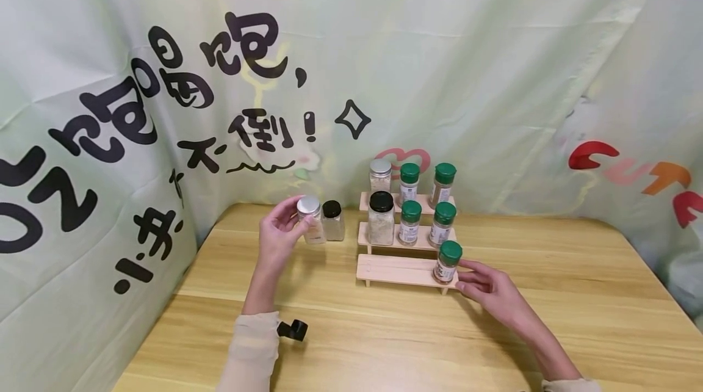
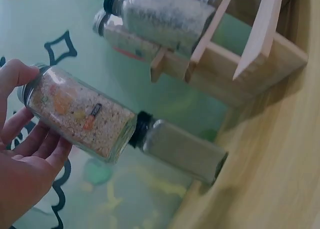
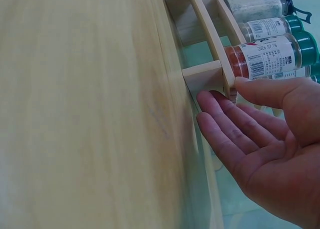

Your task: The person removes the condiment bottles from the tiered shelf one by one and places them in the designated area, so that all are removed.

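Note:
My left hand (image 1: 299, 219) grips a square glass jar with a silver lid (image 1: 310, 220), lifted slightly above the table; in the left wrist view this jar (image 2: 80, 114) holds beige granules. Just right of it a black-lidded jar (image 1: 332, 221) stands on the table. My right hand (image 1: 468, 276) lies open beside the right end of a three-step wooden rack (image 1: 384, 270). Its fingers (image 3: 220, 114) touch the rack's end (image 3: 202, 76). Its thumb lies against the base of a green-capped red spice bottle (image 3: 265, 56) on the lowest step (image 1: 447, 262).
The rack's upper steps carry several green-capped bottles (image 1: 410, 222), a tall black-lidded jar (image 1: 381, 218) and a silver-lidded jar (image 1: 380, 176). The wooden table (image 1: 549, 319) is hemmed by a printed cloth backdrop (image 1: 165, 105) at the left and rear. A black strap clip (image 1: 292, 330) sits on my left wrist.

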`<action>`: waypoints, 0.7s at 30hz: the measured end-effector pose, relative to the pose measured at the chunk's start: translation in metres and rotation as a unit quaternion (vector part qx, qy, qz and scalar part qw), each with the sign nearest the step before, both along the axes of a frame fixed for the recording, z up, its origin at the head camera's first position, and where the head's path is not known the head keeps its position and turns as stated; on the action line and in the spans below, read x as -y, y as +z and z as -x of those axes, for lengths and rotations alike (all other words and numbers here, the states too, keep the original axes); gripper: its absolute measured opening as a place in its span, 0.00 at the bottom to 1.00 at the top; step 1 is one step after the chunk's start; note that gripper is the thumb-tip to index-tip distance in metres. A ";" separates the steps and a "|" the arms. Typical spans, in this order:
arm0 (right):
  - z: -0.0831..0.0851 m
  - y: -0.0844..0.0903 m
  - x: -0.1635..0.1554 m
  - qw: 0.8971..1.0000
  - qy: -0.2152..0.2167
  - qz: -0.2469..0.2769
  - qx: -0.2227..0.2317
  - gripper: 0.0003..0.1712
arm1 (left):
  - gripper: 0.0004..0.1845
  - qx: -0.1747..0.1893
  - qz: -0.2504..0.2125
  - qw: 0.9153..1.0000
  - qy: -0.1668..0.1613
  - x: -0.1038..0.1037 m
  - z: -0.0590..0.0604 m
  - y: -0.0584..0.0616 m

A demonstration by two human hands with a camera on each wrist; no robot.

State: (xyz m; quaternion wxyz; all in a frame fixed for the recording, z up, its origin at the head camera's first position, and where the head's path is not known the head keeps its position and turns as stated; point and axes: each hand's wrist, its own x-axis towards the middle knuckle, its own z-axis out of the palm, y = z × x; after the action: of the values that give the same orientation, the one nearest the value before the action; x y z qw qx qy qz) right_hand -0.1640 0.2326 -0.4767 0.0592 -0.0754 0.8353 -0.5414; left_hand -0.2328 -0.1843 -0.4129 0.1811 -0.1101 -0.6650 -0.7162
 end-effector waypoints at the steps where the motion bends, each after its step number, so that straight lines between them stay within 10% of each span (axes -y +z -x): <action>1: 0.000 0.000 0.000 1.000 0.001 0.001 -0.001 0.33 | 0.26 0.003 0.000 1.000 0.004 0.002 0.001 -0.002; 21: 0.001 0.000 0.000 1.000 0.000 -0.008 -0.016 0.32 | 0.26 0.084 -0.012 0.995 0.053 0.027 0.022 -0.046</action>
State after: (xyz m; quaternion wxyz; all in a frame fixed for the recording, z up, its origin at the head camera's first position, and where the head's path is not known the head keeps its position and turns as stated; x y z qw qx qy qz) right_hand -0.1647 0.2325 -0.4769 0.0469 -0.0837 0.8403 -0.5335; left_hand -0.2553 -0.2117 -0.4594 0.1639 -0.0123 -0.6737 -0.7205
